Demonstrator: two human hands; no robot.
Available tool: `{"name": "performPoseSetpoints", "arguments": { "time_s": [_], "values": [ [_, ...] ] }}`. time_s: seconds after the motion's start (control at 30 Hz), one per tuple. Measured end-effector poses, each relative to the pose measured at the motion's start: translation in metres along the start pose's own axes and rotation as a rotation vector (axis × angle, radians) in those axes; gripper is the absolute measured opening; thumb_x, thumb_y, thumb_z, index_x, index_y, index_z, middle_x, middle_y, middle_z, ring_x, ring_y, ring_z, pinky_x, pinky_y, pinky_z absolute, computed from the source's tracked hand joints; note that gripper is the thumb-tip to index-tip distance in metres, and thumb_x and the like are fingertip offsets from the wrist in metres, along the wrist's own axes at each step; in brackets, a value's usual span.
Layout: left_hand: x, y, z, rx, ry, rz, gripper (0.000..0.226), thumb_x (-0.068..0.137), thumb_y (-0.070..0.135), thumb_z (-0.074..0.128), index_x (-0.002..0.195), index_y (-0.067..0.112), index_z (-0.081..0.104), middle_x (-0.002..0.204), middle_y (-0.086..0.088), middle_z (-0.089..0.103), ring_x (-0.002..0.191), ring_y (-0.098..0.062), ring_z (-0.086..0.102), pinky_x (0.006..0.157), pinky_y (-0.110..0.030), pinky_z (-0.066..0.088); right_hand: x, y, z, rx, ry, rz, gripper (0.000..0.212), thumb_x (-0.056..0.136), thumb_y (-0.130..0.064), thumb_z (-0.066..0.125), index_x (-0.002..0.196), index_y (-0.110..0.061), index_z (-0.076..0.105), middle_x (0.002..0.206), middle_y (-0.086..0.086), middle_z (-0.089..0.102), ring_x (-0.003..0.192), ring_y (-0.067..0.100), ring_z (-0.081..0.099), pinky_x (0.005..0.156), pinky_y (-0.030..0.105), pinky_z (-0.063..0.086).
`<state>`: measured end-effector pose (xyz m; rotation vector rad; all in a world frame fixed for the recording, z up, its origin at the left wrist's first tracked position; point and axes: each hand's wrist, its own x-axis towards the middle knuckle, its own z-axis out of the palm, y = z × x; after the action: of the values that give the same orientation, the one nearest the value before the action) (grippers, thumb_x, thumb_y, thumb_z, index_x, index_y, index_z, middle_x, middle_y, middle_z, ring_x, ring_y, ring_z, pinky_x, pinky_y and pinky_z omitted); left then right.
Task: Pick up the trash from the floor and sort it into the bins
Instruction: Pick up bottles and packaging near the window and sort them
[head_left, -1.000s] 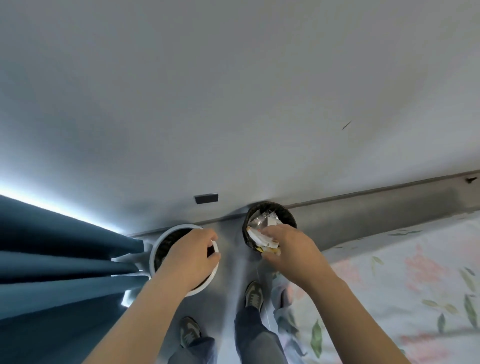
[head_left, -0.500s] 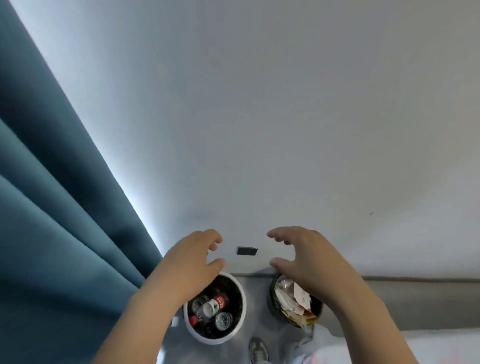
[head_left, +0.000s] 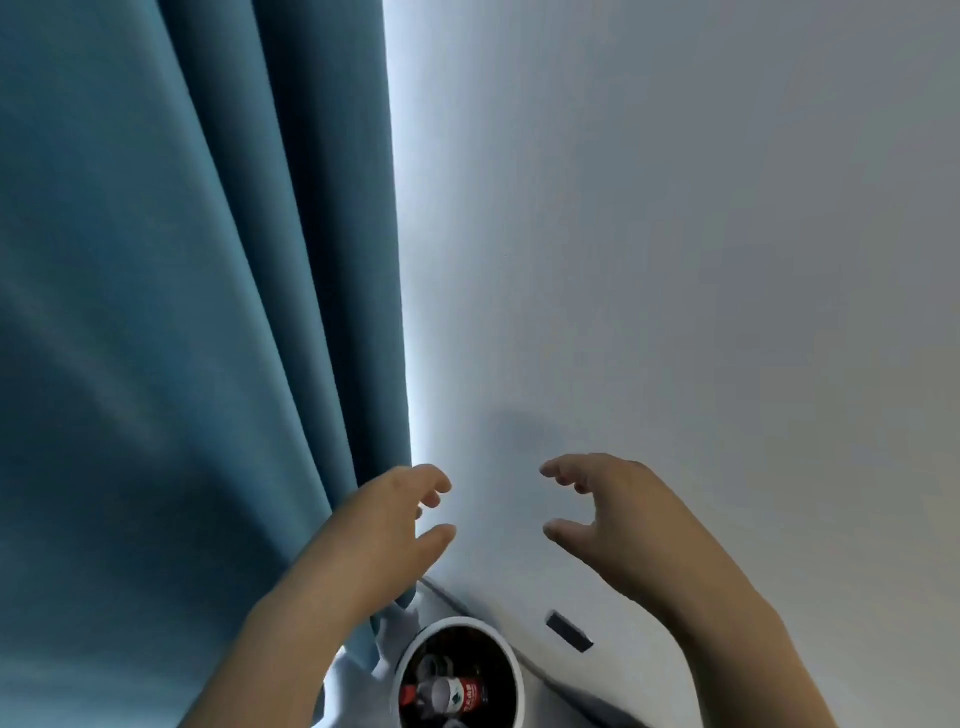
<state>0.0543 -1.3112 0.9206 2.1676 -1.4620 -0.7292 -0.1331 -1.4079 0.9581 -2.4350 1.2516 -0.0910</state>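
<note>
Below the raised hands, a white-rimmed bin (head_left: 511, 670) with a dark inside holds a red-labelled bottle (head_left: 448, 695). Left hand (head_left: 387, 525) and right hand (head_left: 613, 512) hang empty, fingers loosely curled, before a pale wall (head_left: 675, 260).

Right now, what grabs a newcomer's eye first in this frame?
A blue curtain fills the left half beside a pale wall. The left hand and right hand hover empty at lower centre. Below them a white-rimmed bin holds a red-labelled bottle.
</note>
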Motion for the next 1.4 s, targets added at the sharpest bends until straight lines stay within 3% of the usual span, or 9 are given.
{"name": "performPoseSetpoints", "arguments": {
  "time_s": [0.1,0.33,0.5,0.7,0.83,0.93,1.03,1.2,1.4],
  "values": [
    [-0.021,-0.008,0.001,-0.012,0.079,-0.106,0.03,0.089,0.036,0.058,0.118,0.036,0.05,0.114,0.02,0.054,0.104,-0.001,0.053,0.091,-0.024,0.047,0.014,-0.009,0.001,-0.038,-0.076,-0.145,0.05,0.089,-0.033,0.062,0.136,-0.039,0.046,0.135,-0.02,0.05,0.123,0.0,0.046,0.099,0.018,0.036],
    [-0.1,-0.044,-0.005,-0.054,0.285,-0.36,0.03,0.089,0.035,0.06,0.117,0.031,0.052,0.114,0.018,0.053,0.106,-0.004,0.053,0.092,-0.024,0.045,0.017,-0.076,0.027,-0.104,-0.244,-0.472,0.05,0.089,-0.027,0.061,0.136,-0.036,0.048,0.133,-0.016,0.053,0.122,0.004,0.049,0.095,0.019,0.039],
    [-0.172,-0.073,-0.019,-0.05,0.451,-0.486,0.032,0.09,0.039,0.058,0.121,0.036,0.05,0.12,0.022,0.05,0.112,0.0,0.049,0.09,-0.018,0.041,-0.009,-0.143,0.045,-0.096,-0.308,-0.678,0.05,0.087,-0.028,0.059,0.136,-0.035,0.048,0.132,-0.016,0.053,0.11,0.003,0.055,0.092,0.02,0.044],
    [-0.28,-0.102,-0.026,-0.089,0.563,-0.632,0.033,0.089,0.036,0.06,0.12,0.036,0.05,0.118,0.02,0.052,0.111,-0.003,0.053,0.095,-0.023,0.044,-0.07,-0.22,0.08,-0.09,-0.37,-0.859,0.049,0.087,-0.029,0.059,0.134,-0.036,0.047,0.13,-0.016,0.053,0.119,0.003,0.049,0.095,0.019,0.041],
    [-0.353,-0.119,-0.023,-0.068,0.641,-0.716,0.035,0.089,0.037,0.059,0.122,0.035,0.05,0.119,0.019,0.053,0.11,-0.002,0.053,0.09,-0.017,0.042,-0.118,-0.264,0.106,-0.103,-0.411,-0.98,0.05,0.088,-0.028,0.059,0.135,-0.035,0.046,0.134,-0.017,0.051,0.125,0.003,0.045,0.101,0.021,0.038],
    [-0.405,-0.129,-0.016,-0.088,0.693,-0.802,0.035,0.089,0.037,0.059,0.122,0.034,0.05,0.119,0.019,0.053,0.107,-0.003,0.055,0.088,-0.017,0.043,-0.155,-0.296,0.123,-0.118,-0.452,-1.071,0.049,0.088,-0.029,0.06,0.134,-0.037,0.047,0.133,-0.019,0.05,0.125,0.002,0.044,0.102,0.022,0.038],
    [-0.453,-0.13,-0.011,-0.127,0.76,-0.887,0.035,0.088,0.037,0.059,0.122,0.034,0.05,0.119,0.018,0.054,0.106,-0.007,0.057,0.092,-0.026,0.048,-0.191,-0.325,0.136,-0.134,-0.492,-1.171,0.049,0.087,-0.03,0.061,0.134,-0.039,0.048,0.133,-0.021,0.05,0.126,0.0,0.043,0.101,0.019,0.036],
    [-0.524,-0.128,0.001,-0.147,0.901,-1.036,0.037,0.088,0.036,0.061,0.124,0.032,0.052,0.121,0.016,0.057,0.111,-0.006,0.055,0.093,-0.02,0.044,-0.246,-0.377,0.151,-0.194,-0.568,-1.347,0.048,0.088,-0.028,0.062,0.134,-0.035,0.049,0.132,-0.018,0.051,0.123,0.001,0.046,0.1,0.018,0.037],
    [-0.593,-0.131,0.033,-0.247,1.034,-1.251,0.032,0.088,0.036,0.06,0.119,0.031,0.052,0.119,0.013,0.057,0.107,-0.008,0.055,0.088,-0.023,0.047,-0.306,-0.426,0.194,-0.303,-0.683,-1.536,0.047,0.087,-0.032,0.061,0.131,-0.04,0.049,0.13,-0.019,0.052,0.119,0.004,0.05,0.095,0.023,0.043]
  ]
}}
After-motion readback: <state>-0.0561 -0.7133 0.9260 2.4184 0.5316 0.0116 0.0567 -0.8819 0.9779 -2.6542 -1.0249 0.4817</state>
